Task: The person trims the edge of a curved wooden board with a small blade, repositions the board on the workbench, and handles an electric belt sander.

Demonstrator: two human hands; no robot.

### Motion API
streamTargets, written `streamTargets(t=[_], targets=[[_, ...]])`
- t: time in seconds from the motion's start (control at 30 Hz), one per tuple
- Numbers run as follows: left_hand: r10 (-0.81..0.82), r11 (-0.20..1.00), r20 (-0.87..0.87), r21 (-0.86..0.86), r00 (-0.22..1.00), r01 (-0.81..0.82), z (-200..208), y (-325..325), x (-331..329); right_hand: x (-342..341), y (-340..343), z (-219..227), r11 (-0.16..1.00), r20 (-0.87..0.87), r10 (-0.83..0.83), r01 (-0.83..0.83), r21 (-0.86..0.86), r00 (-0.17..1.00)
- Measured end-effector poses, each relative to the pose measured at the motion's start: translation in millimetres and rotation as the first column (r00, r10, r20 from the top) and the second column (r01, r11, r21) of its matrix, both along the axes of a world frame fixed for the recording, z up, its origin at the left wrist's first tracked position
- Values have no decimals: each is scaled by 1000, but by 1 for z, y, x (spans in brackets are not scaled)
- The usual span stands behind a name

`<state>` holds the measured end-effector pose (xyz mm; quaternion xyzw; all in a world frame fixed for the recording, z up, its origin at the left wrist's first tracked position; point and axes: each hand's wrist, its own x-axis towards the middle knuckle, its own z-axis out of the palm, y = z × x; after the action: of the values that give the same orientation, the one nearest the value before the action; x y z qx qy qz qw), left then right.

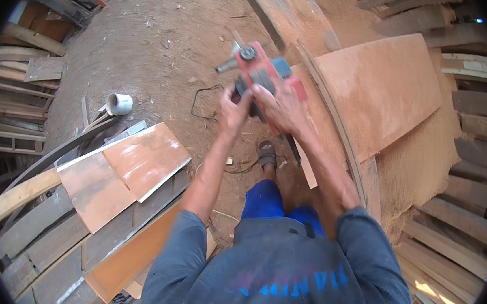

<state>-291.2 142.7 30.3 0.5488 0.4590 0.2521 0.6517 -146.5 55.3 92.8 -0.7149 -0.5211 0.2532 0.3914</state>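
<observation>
- Red power tool [295, 88], with grey and dark parts, is in both hands' reach at centre, ahead of the torso and tilted. Motion blur on it.
- Right hand [281, 106]: wrapped over the tool's body from the near right side, fingers bent round it.
- Left hand [233, 112]: fingers bent, at the tool's dark near-left edge, just beside the right hand. Blurred; can't tell if it pinches or only touches.
- A round dark knob [247, 53] sits on the tool's far end, ahead of both hands.
- Dark wire loop [194, 102] on the dirt floor [166, 47], just left of the left hand.
- Sandal [266, 154] on a foot, nearer the body than the hands; blue shorts [268, 200] and grey shirt [297, 261] nearer still.
- Large reddish panel [388, 89] lies right of the right hand, dusty on top. Narrow wood strip [335, 115] runs along it, between panel and hand.
- Sawdust [421, 167] spreads beyond the panel, further right.
- Planks [457, 228] line the far right, well apart from the hands.
- White cup [121, 104] left of the left hand, well apart, tipped, mouth turned sideways.
- Two reddish boards [147, 158] left of the left forearm, nearer the body than the cup, edges overlapping, on grey timbers [56, 245].
- Orange board [130, 252] nearer the body, left of the left sleeve.
- Stacked timber [23, 89] far left, beyond the cup.
</observation>
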Motion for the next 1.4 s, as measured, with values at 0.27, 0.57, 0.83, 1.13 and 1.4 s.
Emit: streamTargets(t=[0.27, 0.57, 0.83, 1.13, 1.4], targets=[[92, 995, 106, 17, 990, -94, 1, 0, -67, -59, -7, 6, 986, -225, -79, 43, -161, 971], [149, 919, -99, -354, 984, -174, -31, -107, -159, -107, -106, -17, 944, -491, -87, -85, -317, 867], [93, 839, -531, 498, 842, 222, 14, -130, -90, -116, -175, -11, 921, -478, -121, -81, -381, 870], [-211, 111, -848, 473, 485, 874, -11, -173, 5, -140, -271, -6, 947, -397, -97, -38, -319, 913], [-274, 50, -888, 371, 370, 927, -1, -283, -12, -155, -368, -28, 962, -403, -204, 106, -252, 892]])
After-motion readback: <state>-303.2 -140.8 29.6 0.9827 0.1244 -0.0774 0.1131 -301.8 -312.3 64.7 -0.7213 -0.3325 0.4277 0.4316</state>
